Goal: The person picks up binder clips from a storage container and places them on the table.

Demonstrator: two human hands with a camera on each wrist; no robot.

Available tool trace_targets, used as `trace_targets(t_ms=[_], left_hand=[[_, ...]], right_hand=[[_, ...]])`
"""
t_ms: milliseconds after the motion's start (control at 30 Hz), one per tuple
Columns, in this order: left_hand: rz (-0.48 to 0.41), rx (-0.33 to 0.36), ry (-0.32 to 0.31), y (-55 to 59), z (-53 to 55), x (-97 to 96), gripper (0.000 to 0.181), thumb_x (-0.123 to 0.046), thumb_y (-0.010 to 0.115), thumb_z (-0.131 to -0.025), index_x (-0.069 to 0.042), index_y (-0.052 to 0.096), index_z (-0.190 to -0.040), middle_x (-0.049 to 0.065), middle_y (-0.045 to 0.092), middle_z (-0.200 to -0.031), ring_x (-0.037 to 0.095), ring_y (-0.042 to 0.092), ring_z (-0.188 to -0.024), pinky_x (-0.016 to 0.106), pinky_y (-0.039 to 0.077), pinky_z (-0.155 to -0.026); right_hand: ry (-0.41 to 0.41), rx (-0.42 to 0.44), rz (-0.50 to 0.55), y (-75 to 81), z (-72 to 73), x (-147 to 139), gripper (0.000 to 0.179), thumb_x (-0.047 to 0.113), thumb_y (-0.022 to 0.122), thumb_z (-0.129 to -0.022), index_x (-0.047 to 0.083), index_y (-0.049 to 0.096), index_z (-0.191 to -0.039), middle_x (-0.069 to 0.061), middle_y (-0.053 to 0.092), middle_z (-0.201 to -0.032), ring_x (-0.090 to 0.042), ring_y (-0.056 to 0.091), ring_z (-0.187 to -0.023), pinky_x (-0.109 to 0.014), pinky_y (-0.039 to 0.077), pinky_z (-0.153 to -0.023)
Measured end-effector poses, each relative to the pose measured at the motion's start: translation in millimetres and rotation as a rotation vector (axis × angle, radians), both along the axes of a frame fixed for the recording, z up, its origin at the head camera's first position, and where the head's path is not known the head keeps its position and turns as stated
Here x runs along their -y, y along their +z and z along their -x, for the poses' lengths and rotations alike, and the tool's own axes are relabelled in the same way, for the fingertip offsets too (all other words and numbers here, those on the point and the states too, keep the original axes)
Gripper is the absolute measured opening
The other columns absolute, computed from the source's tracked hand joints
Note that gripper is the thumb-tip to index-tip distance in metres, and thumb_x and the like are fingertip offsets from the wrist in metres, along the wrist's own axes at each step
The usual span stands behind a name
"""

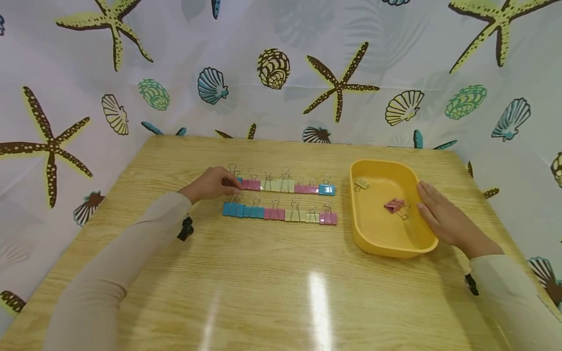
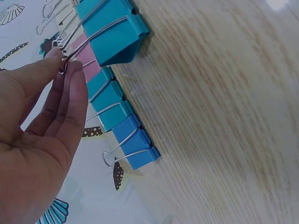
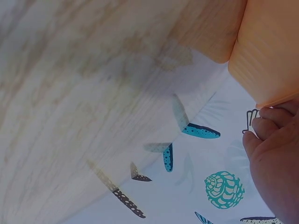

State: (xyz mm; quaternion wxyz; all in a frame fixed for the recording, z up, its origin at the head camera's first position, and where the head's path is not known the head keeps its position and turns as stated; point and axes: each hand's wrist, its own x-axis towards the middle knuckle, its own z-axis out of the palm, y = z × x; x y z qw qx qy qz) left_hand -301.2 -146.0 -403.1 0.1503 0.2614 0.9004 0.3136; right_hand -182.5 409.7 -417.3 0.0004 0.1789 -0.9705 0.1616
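My left hand (image 1: 215, 183) pinches the wire handles of a large blue binder clip (image 2: 112, 35), thumb against fingertips. That clip stands at the left end of the front row, beside another blue clip (image 1: 253, 212), then pink and pale yellow ones. Behind it runs a second row of blue, pink and yellow clips (image 1: 278, 185); its left end is partly behind my left hand. My right hand (image 1: 448, 217) rests on the right rim of the yellow tray (image 1: 362, 239), fingers fairly straight. Inside lie a pink binder clip (image 1: 394, 205) and a small pale yellow one (image 1: 362, 183).
Both rows and the tray stand on a wood-grain table (image 1: 263, 273). A white curtain (image 1: 246, 29) with starfish and shells surrounds its back and sides. The tray is right of the rows.
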Motion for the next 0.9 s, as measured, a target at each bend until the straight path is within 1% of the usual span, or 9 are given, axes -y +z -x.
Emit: trace_targets(t_ms=[200,300,400,467,533,633,700,800,900], left_hand=[[0.019,-0.005,0.006,0.6,-1.9,-3.4,0.017,-0.011,0.064,-0.093,-0.002,0.072,-0.105,0.012,0.07,-0.1,0.024,0.067,-0.089,0.038,0.054,-0.08],[0.035,0.012,0.013,2.0,-4.9,-5.9,0.019,-0.011,0.063,-0.094,-0.001,0.071,-0.107,0.012,0.069,-0.102,0.025,0.066,-0.093,0.039,0.053,-0.082],[0.06,0.011,0.018,4.5,-9.0,-8.8,0.02,-0.01,0.062,-0.094,0.0,0.069,-0.11,0.013,0.068,-0.103,0.026,0.065,-0.096,0.04,0.052,-0.084],[0.08,-0.015,0.024,7.0,-12.1,-11.8,0.021,-0.01,0.062,-0.094,0.0,0.069,-0.111,0.013,0.068,-0.106,0.028,0.064,-0.099,0.041,0.052,-0.086],[0.095,-0.07,0.025,11.2,-15.4,-16.6,0.022,-0.011,0.063,-0.093,0.0,0.069,-0.112,0.014,0.068,-0.108,0.029,0.063,-0.1,0.043,0.051,-0.087],[0.086,-0.176,0.027,21.9,-19.9,-28.2,0.022,-0.015,0.064,-0.093,-0.003,0.07,-0.11,0.012,0.069,-0.107,0.027,0.063,-0.1,0.043,0.05,-0.086],[0.048,-0.234,0.02,31.2,-21.8,-40.2,0.02,-0.017,0.063,-0.094,-0.004,0.071,-0.107,0.01,0.07,-0.103,0.024,0.063,-0.095,0.041,0.051,-0.084],[-0.011,-0.28,-0.013,48.5,-25.8,-65.2,0.017,-0.019,0.062,-0.095,-0.008,0.072,-0.102,0.005,0.07,-0.096,0.018,0.064,-0.088,0.037,0.051,-0.081],[-0.03,-0.307,-0.085,65.3,-31.7,-96.7,0.017,-0.02,0.061,-0.096,-0.009,0.073,-0.101,0.003,0.07,-0.094,0.015,0.063,-0.085,0.034,0.051,-0.082]], right_hand=[[-0.001,0.0,0.002,0.3,-0.4,-0.1,0.056,0.022,0.03,-0.107,-0.01,0.01,-0.149,-0.032,0.01,-0.154,-0.045,0.006,-0.143,-0.047,0.0,-0.117],[0.0,-0.003,0.003,0.2,-0.4,0.0,0.056,0.023,0.029,-0.107,-0.01,0.011,-0.149,-0.032,0.01,-0.154,-0.045,0.006,-0.143,-0.047,0.0,-0.117],[0.002,-0.002,0.003,-0.2,0.0,0.2,0.056,0.023,0.029,-0.107,-0.01,0.01,-0.149,-0.032,0.009,-0.154,-0.045,0.006,-0.143,-0.046,0.0,-0.117],[0.003,0.0,0.003,-0.9,-0.1,0.4,0.056,0.023,0.028,-0.107,-0.01,0.01,-0.149,-0.032,0.009,-0.154,-0.045,0.005,-0.143,-0.046,0.0,-0.116],[0.0,0.002,0.004,-1.0,-0.5,0.6,0.056,0.023,0.029,-0.107,-0.01,0.011,-0.149,-0.033,0.009,-0.153,-0.045,0.005,-0.143,-0.047,0.0,-0.116],[-0.003,0.004,0.003,-1.0,-0.7,0.9,0.056,0.023,0.029,-0.107,-0.01,0.011,-0.149,-0.033,0.01,-0.153,-0.046,0.006,-0.143,-0.048,0.001,-0.116],[-0.003,0.006,0.006,-0.5,-0.7,1.0,0.056,0.024,0.028,-0.107,-0.01,0.011,-0.148,-0.033,0.009,-0.153,-0.046,0.006,-0.143,-0.049,0.001,-0.116],[0.0,-0.002,0.004,-0.3,-0.4,0.7,0.056,0.024,0.028,-0.107,-0.011,0.011,-0.148,-0.034,0.01,-0.153,-0.045,0.006,-0.143,-0.048,0.001,-0.116],[-0.002,-0.007,0.003,0.1,-0.4,0.0,0.056,0.023,0.028,-0.107,-0.01,0.011,-0.148,-0.034,0.01,-0.153,-0.046,0.007,-0.143,-0.047,0.001,-0.116]])
